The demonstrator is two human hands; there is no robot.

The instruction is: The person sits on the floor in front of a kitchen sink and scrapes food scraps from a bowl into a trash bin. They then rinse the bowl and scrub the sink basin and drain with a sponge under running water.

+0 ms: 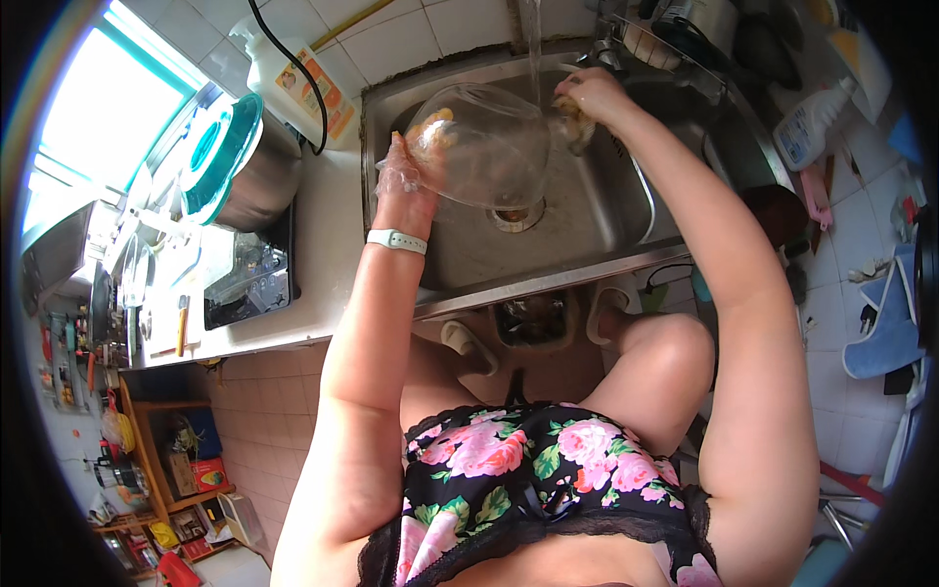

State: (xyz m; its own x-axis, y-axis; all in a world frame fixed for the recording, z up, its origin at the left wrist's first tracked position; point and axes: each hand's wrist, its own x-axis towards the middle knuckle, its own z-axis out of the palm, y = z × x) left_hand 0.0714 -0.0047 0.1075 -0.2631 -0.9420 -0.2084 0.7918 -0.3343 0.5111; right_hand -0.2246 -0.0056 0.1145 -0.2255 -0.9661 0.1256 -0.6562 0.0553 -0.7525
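Observation:
Over the left part of a stainless steel sink (469,282), my left hand (412,165) holds a clear, rounded, see-through lid or bowl (488,143) near its left edge. Thin clear plastic clings about that hand, and small yellow-orange bits show by its fingers. My right hand (598,95) is closed on a wet yellowish scrubber or cloth (576,125), just right of the clear piece and apart from it. Between the hands, water (535,44) runs down from above. The sink drain (517,216) shows below the clear piece.
Left of the sink stand a large white jug (293,81), a steel pot (260,176) with a teal-rimmed lid and a black induction cooktop (249,275). A wire rack (671,51) is behind on the right, near a white spray bottle (810,125). A bin (532,321) stands below the sink.

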